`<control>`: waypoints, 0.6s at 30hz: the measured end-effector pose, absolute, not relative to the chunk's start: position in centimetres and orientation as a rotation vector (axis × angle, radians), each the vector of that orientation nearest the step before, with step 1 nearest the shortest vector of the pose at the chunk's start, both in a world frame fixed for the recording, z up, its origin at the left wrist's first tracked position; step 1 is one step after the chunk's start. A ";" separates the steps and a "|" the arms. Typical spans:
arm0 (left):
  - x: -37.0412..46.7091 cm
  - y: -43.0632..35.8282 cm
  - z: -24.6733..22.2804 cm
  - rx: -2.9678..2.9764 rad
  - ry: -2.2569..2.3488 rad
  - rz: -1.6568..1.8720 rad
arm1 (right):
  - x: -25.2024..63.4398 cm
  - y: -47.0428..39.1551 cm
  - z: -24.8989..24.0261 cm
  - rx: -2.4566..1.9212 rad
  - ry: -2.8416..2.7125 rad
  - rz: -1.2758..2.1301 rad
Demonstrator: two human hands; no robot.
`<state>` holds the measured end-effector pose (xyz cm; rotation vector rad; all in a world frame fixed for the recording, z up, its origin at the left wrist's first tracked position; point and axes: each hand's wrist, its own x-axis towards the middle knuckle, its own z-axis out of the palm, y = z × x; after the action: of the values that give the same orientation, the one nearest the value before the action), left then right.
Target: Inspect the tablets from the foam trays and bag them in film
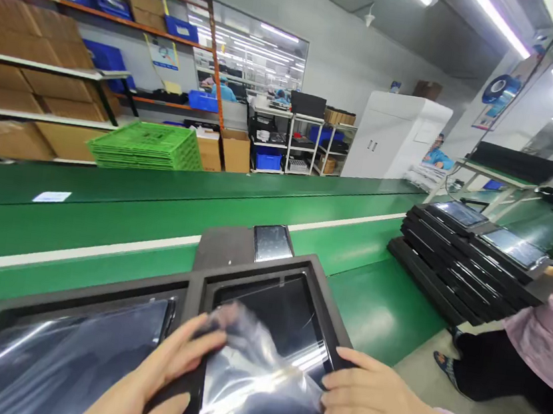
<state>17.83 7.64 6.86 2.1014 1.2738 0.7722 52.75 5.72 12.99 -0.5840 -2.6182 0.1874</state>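
A black foam tray (pixel 319 293) in front of me has two recesses, each with a dark glossy screen panel. Over the lower part of the right screen panel (pixel 275 297) lies a clear plastic film (pixel 259 346), its upper left corner raised and blurred. My left hand (pixel 160 374) is at that corner, fingertips touching the film, thumb well apart from the fingers. At the panel's right edge, my right hand (pixel 368 400) has its fingers bent on the film's edge; its thumb is hidden. The left screen panel (pixel 71 356) sits in the other recess, under wrinkled film.
Beyond the tray, a small screen (pixel 272 243) rests on grey foam (pixel 225 248). The green conveyor (pixel 116 234) runs across. Stacked black trays (pixel 466 257) stand at right beside a person in pink (pixel 548 328). Green crates (pixel 146 144) and a white cabinet (pixel 390 137) are behind.
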 end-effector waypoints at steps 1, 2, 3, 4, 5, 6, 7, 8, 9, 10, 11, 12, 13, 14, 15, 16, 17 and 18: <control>18.2 7.8 7.2 2.151 1.340 0.775 | 52.4 5.5 12.9 -0.508 -2.668 0.266; 18.6 7.9 7.6 2.223 1.407 0.746 | 52.0 5.4 13.0 -0.467 -2.697 0.310; 19.0 8.1 8.0 2.314 1.452 0.686 | 51.8 5.3 13.0 -0.457 -2.717 0.315; 19.2 8.2 8.4 2.416 1.463 0.611 | 51.6 5.3 13.1 -0.477 -2.738 0.281; 19.3 8.3 8.7 2.519 1.441 0.535 | 51.5 5.5 13.1 -0.517 -2.757 0.206; 19.4 8.4 9.0 2.612 1.402 0.478 | 51.3 5.8 13.1 -0.564 -2.773 0.110; 19.3 8.5 9.1 2.688 1.352 0.434 | 51.1 6.2 13.1 -0.600 -2.777 0.009; 19.2 8.6 9.3 2.746 1.313 0.401 | 50.9 6.8 13.1 -0.624 -2.761 -0.080; 19.1 8.6 9.3 2.786 1.294 0.380 | 50.6 7.4 13.1 -0.648 -2.721 -0.149; 19.1 8.6 9.4 2.813 1.286 0.368 | 50.2 8.1 13.1 -0.675 -2.665 -0.188; 19.0 8.6 9.4 2.831 1.284 0.353 | 49.8 8.8 13.2 -0.701 -2.600 -0.187; 19.0 8.6 9.5 2.839 1.287 0.343 | 49.4 9.7 13.2 -0.743 -2.536 -0.144; 19.1 8.6 9.6 2.832 1.298 0.338 | 48.9 10.6 13.2 -0.808 -2.466 -0.058; 19.2 8.6 9.7 2.808 1.313 0.348 | 48.4 11.5 13.2 -0.905 -2.382 0.061; 19.3 8.6 9.8 2.759 1.330 0.362 | 48.0 12.4 13.2 -1.011 -2.282 0.196; 19.4 8.6 10.0 2.684 1.348 0.379 | 47.7 13.3 13.3 -1.121 -2.172 0.328; 19.4 8.7 10.2 2.593 1.357 0.402 | 47.3 14.0 13.3 -1.212 -2.062 0.439; 19.5 8.7 10.4 2.502 1.351 0.431 | 47.1 14.6 13.4 -1.276 -1.970 0.523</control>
<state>19.50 8.74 10.42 2.5025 1.3513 0.4312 47.11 14.58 13.38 -1.2765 -1.9701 0.5231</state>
